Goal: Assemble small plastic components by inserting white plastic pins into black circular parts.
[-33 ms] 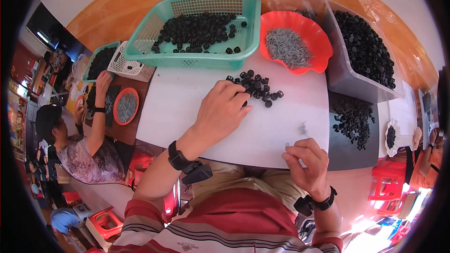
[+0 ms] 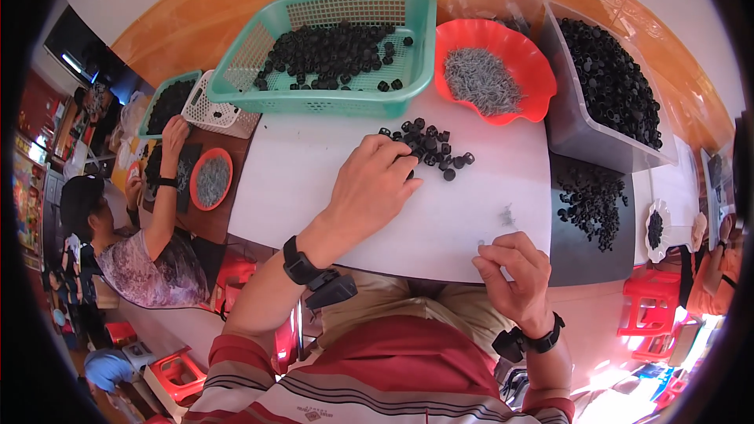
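My left hand [image 2: 373, 180] rests on the white board [image 2: 314, 180] at the near side of a loose pile of small black plastic caps [image 2: 432, 141]. Its fingers are bent and drawn together, with a black cap [image 2: 410, 175] showing at the tips. Low at the board's right side, my right hand [image 2: 518, 271] is closed in a pinch. A tiny pale bit shows by its fingertips, too small to make out. Just beyond that hand lie a few thin grey pins [image 2: 507, 216].
Behind the board stand a green basket [image 2: 322, 98] of black caps and a red bowl [image 2: 542, 78] of grey pins. At right are a clear bin [image 2: 581, 126] of black parts and a dark mat [image 2: 581, 259] with more. A co-worker's hand [image 2: 174, 132] works at left.
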`<state>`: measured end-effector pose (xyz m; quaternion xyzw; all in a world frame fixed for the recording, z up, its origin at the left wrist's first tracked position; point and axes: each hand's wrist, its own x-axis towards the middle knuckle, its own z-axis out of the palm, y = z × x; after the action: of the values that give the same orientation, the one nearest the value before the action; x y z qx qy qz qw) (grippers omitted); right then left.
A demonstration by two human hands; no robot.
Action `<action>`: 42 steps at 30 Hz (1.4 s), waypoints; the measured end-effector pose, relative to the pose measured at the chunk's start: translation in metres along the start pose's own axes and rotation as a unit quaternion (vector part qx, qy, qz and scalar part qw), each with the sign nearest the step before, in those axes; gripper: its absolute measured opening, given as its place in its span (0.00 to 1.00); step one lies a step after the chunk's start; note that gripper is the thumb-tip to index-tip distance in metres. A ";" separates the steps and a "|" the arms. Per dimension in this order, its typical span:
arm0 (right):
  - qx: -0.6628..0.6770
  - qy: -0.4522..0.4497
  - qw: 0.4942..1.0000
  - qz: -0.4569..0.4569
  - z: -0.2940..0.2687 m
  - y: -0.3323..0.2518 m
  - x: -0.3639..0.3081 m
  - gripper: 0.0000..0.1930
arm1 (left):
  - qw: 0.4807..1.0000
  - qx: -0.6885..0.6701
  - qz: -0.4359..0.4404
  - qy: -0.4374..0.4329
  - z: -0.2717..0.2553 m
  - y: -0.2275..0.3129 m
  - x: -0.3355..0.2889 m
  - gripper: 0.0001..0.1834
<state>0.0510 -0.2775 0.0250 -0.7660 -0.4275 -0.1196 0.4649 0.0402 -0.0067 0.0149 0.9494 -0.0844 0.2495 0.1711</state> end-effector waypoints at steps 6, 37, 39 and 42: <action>0.017 -0.007 1.000 0.014 0.002 -0.002 -0.004 0.10 | 1.000 0.016 0.011 -0.010 0.007 0.002 0.003 0.19; 0.020 0.022 0.999 0.024 0.003 -0.004 0.004 0.13 | 0.972 -0.232 -0.036 0.003 -0.011 0.039 -0.010 0.11; -0.038 0.030 0.999 0.014 0.011 -0.010 0.014 0.17 | 0.909 -0.400 -0.114 -0.035 -0.010 0.044 -0.019 0.11; -0.057 0.017 0.998 -0.011 0.024 -0.009 0.021 0.21 | 0.776 -0.592 -0.209 -0.060 -0.009 0.055 -0.028 0.10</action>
<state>0.0520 -0.2444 0.0297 -0.7846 -0.4204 -0.1617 0.4262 -0.0019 -0.0524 0.0239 0.6676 -0.0252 0.0513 0.7423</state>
